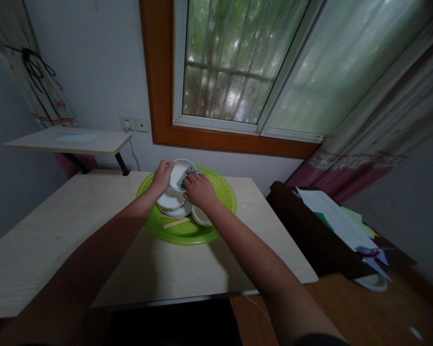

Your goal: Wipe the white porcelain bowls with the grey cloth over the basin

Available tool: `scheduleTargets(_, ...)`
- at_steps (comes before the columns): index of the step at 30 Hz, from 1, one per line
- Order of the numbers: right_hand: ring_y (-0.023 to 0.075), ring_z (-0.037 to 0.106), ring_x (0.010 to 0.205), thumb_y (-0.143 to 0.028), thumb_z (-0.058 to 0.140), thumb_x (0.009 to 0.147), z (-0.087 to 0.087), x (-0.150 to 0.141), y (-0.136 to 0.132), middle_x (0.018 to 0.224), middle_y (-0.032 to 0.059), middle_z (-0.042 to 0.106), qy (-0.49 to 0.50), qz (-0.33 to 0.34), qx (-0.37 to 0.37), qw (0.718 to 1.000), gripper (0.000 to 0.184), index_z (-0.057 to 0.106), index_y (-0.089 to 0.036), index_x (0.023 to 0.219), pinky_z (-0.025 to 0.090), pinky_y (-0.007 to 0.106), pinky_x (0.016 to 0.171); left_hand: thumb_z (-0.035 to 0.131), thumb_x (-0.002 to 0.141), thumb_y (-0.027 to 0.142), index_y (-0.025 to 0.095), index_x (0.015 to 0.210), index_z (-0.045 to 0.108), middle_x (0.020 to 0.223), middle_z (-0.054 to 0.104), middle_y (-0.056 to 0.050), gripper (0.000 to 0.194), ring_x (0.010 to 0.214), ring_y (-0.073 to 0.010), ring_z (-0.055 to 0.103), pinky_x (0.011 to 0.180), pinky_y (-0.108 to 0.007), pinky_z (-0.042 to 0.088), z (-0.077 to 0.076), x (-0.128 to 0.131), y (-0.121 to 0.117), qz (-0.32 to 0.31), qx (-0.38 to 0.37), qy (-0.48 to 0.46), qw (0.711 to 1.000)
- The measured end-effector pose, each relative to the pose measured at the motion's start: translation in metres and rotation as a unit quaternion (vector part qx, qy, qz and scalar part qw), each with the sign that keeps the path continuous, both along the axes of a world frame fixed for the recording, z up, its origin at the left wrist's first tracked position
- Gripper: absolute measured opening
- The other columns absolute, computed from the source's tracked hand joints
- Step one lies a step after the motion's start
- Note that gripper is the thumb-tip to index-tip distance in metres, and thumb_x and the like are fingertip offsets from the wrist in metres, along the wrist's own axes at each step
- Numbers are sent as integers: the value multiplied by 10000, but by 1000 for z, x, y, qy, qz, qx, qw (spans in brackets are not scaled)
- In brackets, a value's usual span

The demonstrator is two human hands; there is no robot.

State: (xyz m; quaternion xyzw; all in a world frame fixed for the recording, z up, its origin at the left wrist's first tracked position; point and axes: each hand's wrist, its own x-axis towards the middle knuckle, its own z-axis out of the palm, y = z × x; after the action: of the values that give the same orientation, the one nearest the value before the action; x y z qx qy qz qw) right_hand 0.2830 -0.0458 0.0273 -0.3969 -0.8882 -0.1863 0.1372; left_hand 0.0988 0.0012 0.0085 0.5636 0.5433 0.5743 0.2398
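Note:
A round green basin [222,192] sits on the far middle of a light wooden table [57,230]. Above it my left hand [162,177] grips the rim of a tilted white bowl [178,168]. My right hand [199,189] presses a grey cloth [186,176] against the bowl's inside. In the basin lie more white bowls [171,201], one [201,217] under my right wrist, and a pair of wooden chopsticks [176,221].
A small wooden shelf [68,141] stands at the back left under a wall socket [133,124]. A window [234,62] and curtains are behind. A dark cabinet [310,230] with papers [337,218] stands right of the table.

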Motion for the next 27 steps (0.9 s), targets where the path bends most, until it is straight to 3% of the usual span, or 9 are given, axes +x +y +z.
scheduleTargets(7, 309, 585, 1116, -272, 704, 896, 1, 1, 0, 1117, 150, 703, -31, 49, -18, 998, 242, 689, -127, 1090, 460, 420, 954, 464, 933, 558, 243, 1024, 542, 1005, 665, -84, 336, 958, -268, 628, 884, -390, 478, 2, -2, 0, 38, -3, 11, 999)
scheduleTargets(13, 313, 603, 1149, -292, 707, 888, -3, 4, 2, 1229, 175, 685, -24, 119, -49, 991, 454, 626, -100, 1292, 472, 444, 1011, 444, 934, 592, 249, 1033, 519, 1005, 643, -78, 364, 968, -262, 617, 904, -391, 480, -3, -4, 3, 40, 14, 15, 999)
scheduleTargets(19, 303, 589, 1291, -483, 614, 978, -9, 5, 2, 1465, 209, 583, 25, 149, -89, 984, 668, 495, -64, 1484, 466, 434, 1099, 418, 952, 562, 249, 1038, 532, 1072, 651, -82, 344, 1038, -257, 616, 985, -391, 471, 1, -1, -2, 9, 27, 6, 1000)
scheduleTargets(22, 283, 573, 1340, -565, 487, 1038, -9, 4, 1, 1478, 198, 584, 43, 145, -88, 985, 662, 503, -84, 1492, 453, 426, 1130, 425, 959, 547, 244, 1059, 550, 1140, 654, -94, 343, 1112, -263, 609, 1053, -401, 450, 5, 2, -8, -24, 28, -12, 999)
scheduleTargets(27, 279, 594, 1319, -543, 385, 1079, -7, 2, 1, 1441, 173, 625, 46, 117, -72, 989, 603, 554, -107, 1459, 466, 420, 1127, 422, 973, 541, 242, 1123, 578, 1288, 638, -111, 369, 1272, -252, 571, 1158, -394, 391, 5, 6, -8, -76, 44, -49, 995)
